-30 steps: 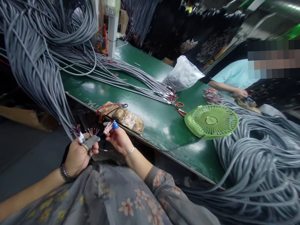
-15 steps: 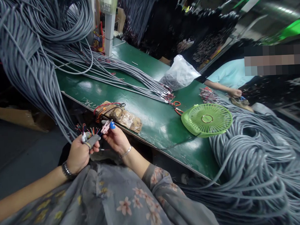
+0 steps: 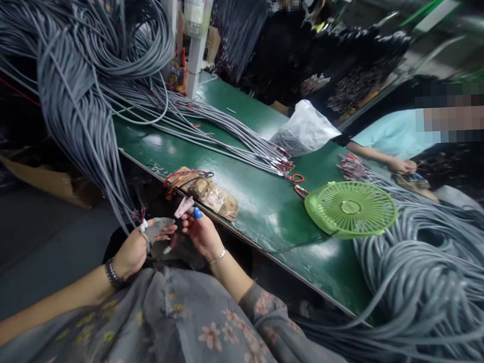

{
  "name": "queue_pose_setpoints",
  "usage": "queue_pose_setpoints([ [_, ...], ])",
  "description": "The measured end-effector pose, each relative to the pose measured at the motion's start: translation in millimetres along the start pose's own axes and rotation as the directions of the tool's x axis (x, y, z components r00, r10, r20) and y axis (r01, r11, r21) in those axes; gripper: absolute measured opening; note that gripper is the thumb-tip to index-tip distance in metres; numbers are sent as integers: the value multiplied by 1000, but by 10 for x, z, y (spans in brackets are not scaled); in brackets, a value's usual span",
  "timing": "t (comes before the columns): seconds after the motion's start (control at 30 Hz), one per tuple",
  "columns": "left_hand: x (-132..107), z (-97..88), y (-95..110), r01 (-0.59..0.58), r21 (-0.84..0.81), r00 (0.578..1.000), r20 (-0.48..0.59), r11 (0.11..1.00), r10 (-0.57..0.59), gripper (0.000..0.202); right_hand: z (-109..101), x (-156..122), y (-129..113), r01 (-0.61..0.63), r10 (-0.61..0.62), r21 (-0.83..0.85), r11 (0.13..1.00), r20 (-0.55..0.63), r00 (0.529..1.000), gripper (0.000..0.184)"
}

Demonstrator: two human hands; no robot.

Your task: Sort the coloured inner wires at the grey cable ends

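Note:
My left hand is at the table's near edge. Its thumb wears a grey cover and its fingers are partly blurred. A grey cable runs down into this hand, where coloured wire ends and a small white piece stick up beside the thumb. Close by on the right, my right hand pinches a pale pink plastic piece between thumb and fingers; its exact kind is unclear. A blue cover sits on the right thumb. Below the hands, a white-tipped thin piece shows blurred.
On the green table lie a taped brown block with a red cord, a green fan, a plastic bag and bundled cables. More cables pile up right. Across the table, a person's hands are at work.
The view has shifted, so the scene appears further right and lower. The left fingers have straightened somewhat, and the coloured wires that fanned out between the hands no longer show there.

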State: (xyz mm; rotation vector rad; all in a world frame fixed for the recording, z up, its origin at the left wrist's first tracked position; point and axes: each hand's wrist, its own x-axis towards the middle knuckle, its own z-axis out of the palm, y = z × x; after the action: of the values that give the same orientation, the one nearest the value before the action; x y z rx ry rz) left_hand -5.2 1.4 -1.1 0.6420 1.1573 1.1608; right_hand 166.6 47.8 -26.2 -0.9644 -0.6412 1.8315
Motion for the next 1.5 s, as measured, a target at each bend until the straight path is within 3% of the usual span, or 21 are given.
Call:
queue_pose_setpoints([
  [0.13, 32, -26, -76, 22, 9, 998, 63, 1000, -23, 36, -67, -104, 60, 185, -184, -253, 950, 25, 983, 44],
  [0.27, -3, -20, -94, 87, 180, 967, 222, 980, -126, 24, -27, -231, 25, 411, -333, -524, 746, 241, 912, 32],
  [0.33, -25, -10, -94, 102, 256, 937, 299, 961, -179, 17, 15, -271, -16, 506, -352, -587, 632, 365, 862, 28],
  [0.4, -37, 2, -96, 98, 295, 913, 354, 951, -203, 14, 51, -293, -52, 561, -321, -594, 577, 468, 824, 28],
  [0.47, -36, 12, -104, 73, 330, 896, 392, 941, -207, 11, 73, -305, -67, 563, -259, -568, 600, 527, 809, 29],
  [0.53, -31, 14, -118, 41, 363, 888, 414, 931, -200, 8, 78, -318, -54, 505, -198, -547, 667, 524, 829, 29],
  [0.67, -49, -7, -135, 23, 374, 870, 449, 927, -203, 12, 72, -353, 14, 261, -64, -503, 824, 376, 924, 38],
  [0.77, -91, -49, -125, 21, 358, 855, 478, 933, -202, 25, 87, -368, 42, 125, 1, -418, 900, 289, 957, 47],
  [1.0, -98, -174, -76, 31, 216, 902, 416, 976, -120, 55, 143, -323, 29, 152, -122, -328, 932, 110, 986, 49],
  [1.2, -69, -168, -19, -6, 347, 905, 400, 938, -143, 55, 167, -302, 73, 201, -177, -344, 917, 100, 979, 43],
  [1.37, -72, -140, 22, 78, 404, 891, 381, 912, -245, 48, 171, -305, 16, 248, -254, -411, 877, 41, 966, 38],
  [1.5, -71, -100, 76, 37, 366, 914, 363, 930, -179, 40, 182, -314, -32, 213, -203, -396, 893, 70, 977, 40],
])
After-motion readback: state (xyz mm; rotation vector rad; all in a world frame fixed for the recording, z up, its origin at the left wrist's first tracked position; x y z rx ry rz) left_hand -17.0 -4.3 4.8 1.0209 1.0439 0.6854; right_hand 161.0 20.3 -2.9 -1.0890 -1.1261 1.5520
